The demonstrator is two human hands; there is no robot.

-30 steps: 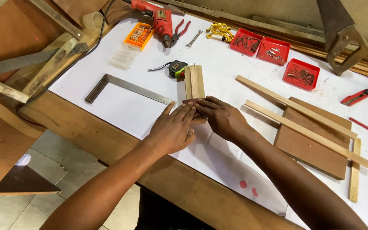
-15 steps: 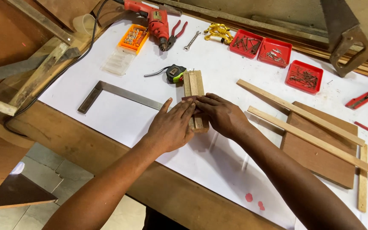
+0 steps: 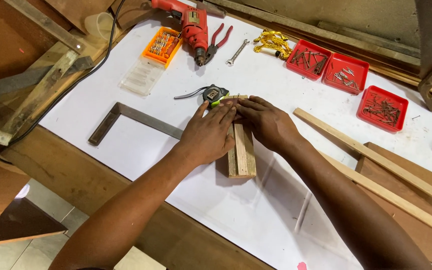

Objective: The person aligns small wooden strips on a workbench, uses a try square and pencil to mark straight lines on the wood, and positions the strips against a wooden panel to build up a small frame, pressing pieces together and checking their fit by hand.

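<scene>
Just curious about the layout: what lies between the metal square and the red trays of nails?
In the head view, between the metal square and the red trays lie the tape measure, the wooden blocks and both hands, left and right.

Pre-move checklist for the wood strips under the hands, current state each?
1. Left hand flat on wood strips: ok.
2. Right hand on the strips' far end: ok.
3. Strips side by side, near ends flush: ok.
4. Far ends flush: cannot tell, fingers cover them.
5. Tape measure within reach, beside fingertips: ok.
6. Steel square apart from the strips: ok.
</scene>
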